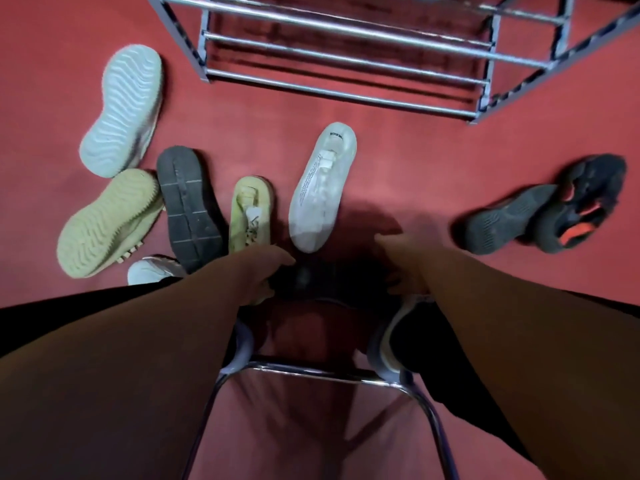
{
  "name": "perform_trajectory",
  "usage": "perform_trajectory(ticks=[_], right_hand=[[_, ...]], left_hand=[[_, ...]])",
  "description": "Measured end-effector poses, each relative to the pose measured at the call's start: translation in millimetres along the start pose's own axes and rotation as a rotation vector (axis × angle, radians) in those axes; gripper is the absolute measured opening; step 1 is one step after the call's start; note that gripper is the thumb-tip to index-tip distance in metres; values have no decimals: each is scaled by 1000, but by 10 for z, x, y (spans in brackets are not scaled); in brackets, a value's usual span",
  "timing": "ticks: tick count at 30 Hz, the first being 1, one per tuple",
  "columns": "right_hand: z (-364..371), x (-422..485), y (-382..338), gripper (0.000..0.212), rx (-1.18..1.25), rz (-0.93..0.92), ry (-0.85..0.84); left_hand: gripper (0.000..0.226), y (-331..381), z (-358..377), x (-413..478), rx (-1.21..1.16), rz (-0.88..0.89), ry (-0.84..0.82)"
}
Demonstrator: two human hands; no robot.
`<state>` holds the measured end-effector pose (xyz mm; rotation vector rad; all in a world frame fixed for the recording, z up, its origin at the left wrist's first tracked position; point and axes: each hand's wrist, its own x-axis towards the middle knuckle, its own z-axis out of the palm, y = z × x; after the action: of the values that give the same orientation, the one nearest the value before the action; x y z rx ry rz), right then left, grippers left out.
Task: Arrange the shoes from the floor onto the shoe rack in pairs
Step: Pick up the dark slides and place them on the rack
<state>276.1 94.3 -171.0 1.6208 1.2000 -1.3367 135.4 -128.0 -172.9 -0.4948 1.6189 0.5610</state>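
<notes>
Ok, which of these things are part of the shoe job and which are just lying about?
Job: shoe rack; white upright shoe; yellow shoe; black sole-up shoe; beige sole-up shoe; white sole-up shoe; half-hidden white shoe; grey shoe; black-and-orange shoe; shadowed dark shoe.
Lying about: metal chair frame.

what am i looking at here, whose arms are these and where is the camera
One camera, worn on a person's head, looks down, so the bare arms are theirs. The left hand and right hand reach for what looks like a dark shoe on the red floor; too blurred to tell if they grip it. Around lie a white shoe, a yellow shoe, a tan shoe sole up, and others. The metal shoe rack stands ahead.
</notes>
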Motion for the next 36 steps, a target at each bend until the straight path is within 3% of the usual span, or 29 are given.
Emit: perform_trajectory(ticks=[3,7,11,15,20,24,26,29,32,36], right_hand=[[35,-3,-52,56,25,-17,-43],[22,2,-61,60,69,-21,-75],[21,-24,-87,51,58,-53,-64],[49,-114,-176,43,29,-175,-107],[139,-297,-441,57,-51,-323,-252],[331,-170,-692,94,-247,-540,-176],[415,-84,-743,75,-228,-581,-137],[496,-135,-799,30,-22,-571,-64],[569,-79,-852,26,168,-501,-20],[640,-26,-897,18,245,-389,-1]], left_hand=[[17,80,73,-4,-20,-30,-2],[43,84,30,10,29,-51,-4],[30,170,-10,-6,44,-69,-24],[48,390,-12,-149,-14,-17,-120],[28,845,-243,-409,-132,233,3],[40,945,-679,-453,-469,202,-198],[47,929,-797,-454,-666,229,-254],[39,853,-856,-362,-751,254,-119],[33,613,-933,-195,-695,225,84],[18,236,-1072,-99,-491,104,321]])
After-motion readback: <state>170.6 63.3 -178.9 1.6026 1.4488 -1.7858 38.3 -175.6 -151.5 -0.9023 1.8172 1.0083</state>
